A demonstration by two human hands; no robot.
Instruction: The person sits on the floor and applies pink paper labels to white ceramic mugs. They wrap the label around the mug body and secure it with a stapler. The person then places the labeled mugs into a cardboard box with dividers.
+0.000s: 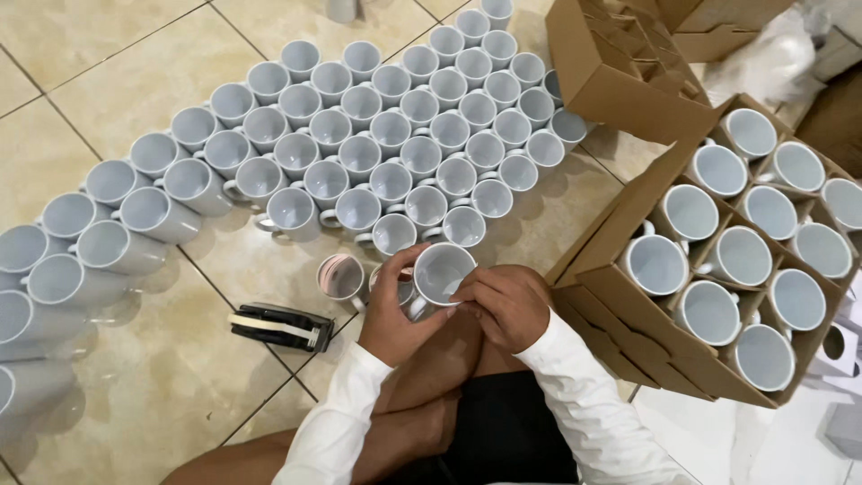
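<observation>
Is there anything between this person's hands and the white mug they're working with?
Nothing visible. Both the left hand and the right hand are already on the white mug, gripping its sides above the lap. The rows of mugs stand on the floor beyond it, and the carton sits to the right.

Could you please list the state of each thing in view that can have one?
Left hand: closed around the held mug.
Right hand: gripping the same mug's rim side.
Held mug: lifted, tilted, empty.
Floor mugs: upright in rows, empty.
Mug near the left hand: standing on the floor, with a pinkish wrap.
Divided carton: open, compartments filled with mugs.
Second carton: open, no mugs showing.
Black tool: lying flat on the tiles.
</observation>
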